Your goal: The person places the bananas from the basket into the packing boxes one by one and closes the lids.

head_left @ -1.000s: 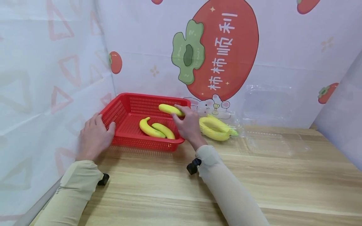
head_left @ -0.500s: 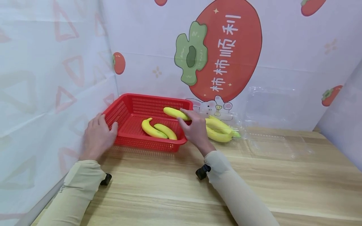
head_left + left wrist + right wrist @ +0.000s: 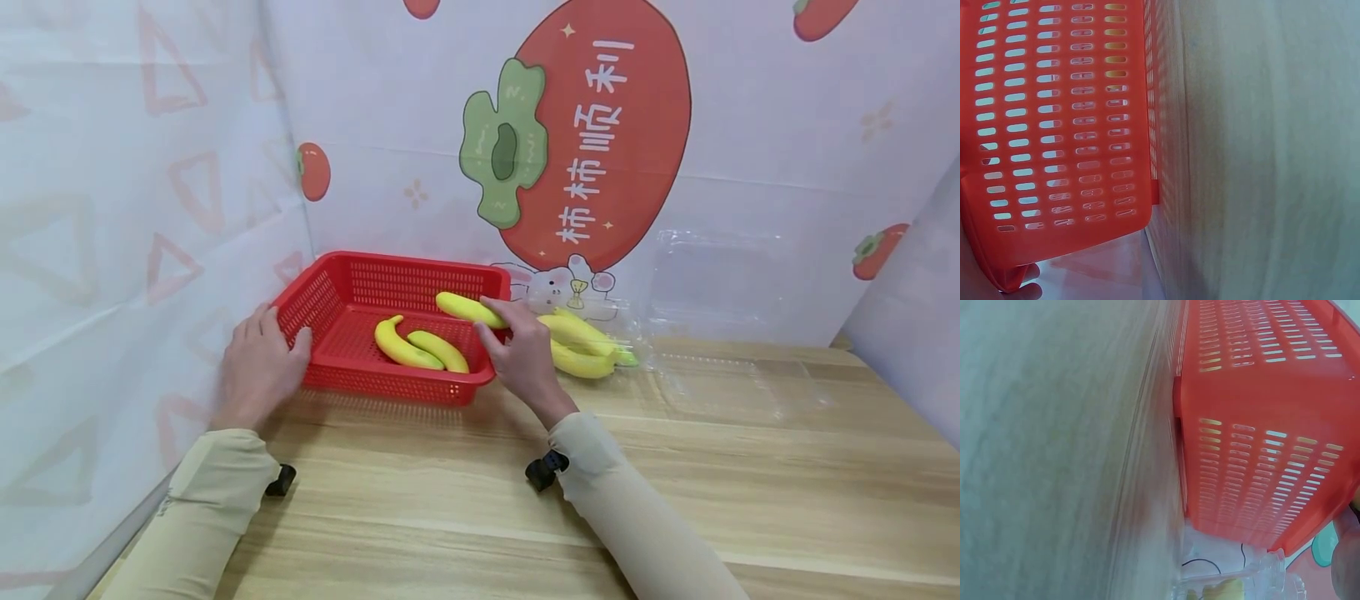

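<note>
At the back left of the table, a red slotted plastic basket holds two yellow bananas: one curved, the other lying beside it. My left hand grips the basket's left rim near the front corner; in the left wrist view its fingertips show at the rim. Over the basket's right side, my right hand pinches another banana by its right end, between thumb and fingers. The right wrist view shows mostly the basket's outer wall, with the held banana largely hidden.
Right of the basket stands an open clear plastic clamshell box, its lid upright against the back wall. More bananas lie at its left side. Printed sheets form the back wall and left wall close behind the basket.
My right hand has shifted the held banana slightly right and lower, toward the basket's right rim. The left hand keeps its place on the basket. The head view has shifted a little.
</note>
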`<state>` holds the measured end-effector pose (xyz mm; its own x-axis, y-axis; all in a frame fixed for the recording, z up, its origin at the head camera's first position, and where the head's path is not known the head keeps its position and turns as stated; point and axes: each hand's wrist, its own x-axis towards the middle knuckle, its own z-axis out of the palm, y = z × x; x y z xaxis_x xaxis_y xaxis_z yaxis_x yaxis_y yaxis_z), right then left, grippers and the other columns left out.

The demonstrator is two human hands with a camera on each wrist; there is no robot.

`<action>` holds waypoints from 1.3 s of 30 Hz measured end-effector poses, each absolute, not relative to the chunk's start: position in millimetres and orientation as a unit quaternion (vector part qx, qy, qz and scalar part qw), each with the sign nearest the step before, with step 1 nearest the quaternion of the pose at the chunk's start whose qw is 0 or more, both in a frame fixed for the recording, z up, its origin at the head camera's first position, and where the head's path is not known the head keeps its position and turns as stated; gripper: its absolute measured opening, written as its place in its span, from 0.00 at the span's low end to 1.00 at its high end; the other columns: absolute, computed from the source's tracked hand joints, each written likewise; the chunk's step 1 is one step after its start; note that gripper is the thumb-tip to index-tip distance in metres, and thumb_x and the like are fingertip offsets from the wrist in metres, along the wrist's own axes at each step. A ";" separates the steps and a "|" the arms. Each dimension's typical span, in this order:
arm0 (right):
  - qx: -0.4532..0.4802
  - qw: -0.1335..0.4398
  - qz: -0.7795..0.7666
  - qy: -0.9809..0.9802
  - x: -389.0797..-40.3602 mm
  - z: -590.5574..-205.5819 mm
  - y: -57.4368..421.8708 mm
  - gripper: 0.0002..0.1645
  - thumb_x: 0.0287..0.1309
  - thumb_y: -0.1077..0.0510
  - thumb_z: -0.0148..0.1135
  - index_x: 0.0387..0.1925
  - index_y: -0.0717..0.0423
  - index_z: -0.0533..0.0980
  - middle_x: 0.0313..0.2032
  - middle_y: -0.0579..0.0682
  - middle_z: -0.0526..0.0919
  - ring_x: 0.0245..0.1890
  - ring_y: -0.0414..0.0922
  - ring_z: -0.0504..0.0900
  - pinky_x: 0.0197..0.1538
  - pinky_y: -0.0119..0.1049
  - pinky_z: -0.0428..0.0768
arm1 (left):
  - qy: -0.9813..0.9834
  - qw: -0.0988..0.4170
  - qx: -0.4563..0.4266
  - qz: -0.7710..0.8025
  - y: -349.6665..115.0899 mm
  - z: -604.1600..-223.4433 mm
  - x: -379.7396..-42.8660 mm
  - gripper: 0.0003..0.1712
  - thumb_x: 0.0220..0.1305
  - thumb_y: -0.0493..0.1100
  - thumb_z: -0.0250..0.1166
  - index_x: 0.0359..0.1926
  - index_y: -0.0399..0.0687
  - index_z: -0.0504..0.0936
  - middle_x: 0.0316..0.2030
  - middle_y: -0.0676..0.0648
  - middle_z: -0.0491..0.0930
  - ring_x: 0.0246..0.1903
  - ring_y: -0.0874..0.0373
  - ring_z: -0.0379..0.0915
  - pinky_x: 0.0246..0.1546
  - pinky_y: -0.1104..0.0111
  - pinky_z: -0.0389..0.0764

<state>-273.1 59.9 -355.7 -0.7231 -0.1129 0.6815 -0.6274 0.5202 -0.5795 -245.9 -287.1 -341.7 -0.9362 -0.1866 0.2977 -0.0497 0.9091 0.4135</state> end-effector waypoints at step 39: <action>0.246 0.255 0.477 -0.804 -259.5 -350.3 82.1 0.27 0.68 0.58 0.71 0.66 0.55 0.81 0.59 0.55 0.87 0.55 0.50 0.88 0.55 0.44 0.90 | -0.963 0.173 0.056 -0.198 -286.7 -341.0 -245.8 0.46 0.80 0.58 0.43 0.78 0.22 0.52 0.78 0.21 0.53 0.75 0.22 0.51 0.74 0.30 0.58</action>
<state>-259.5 82.1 -350.3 -0.7488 -0.1512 0.6453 -0.6388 0.4238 -0.6421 -245.8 -286.7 -341.0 -0.9340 -0.1762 0.3107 -0.0390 0.9150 0.4016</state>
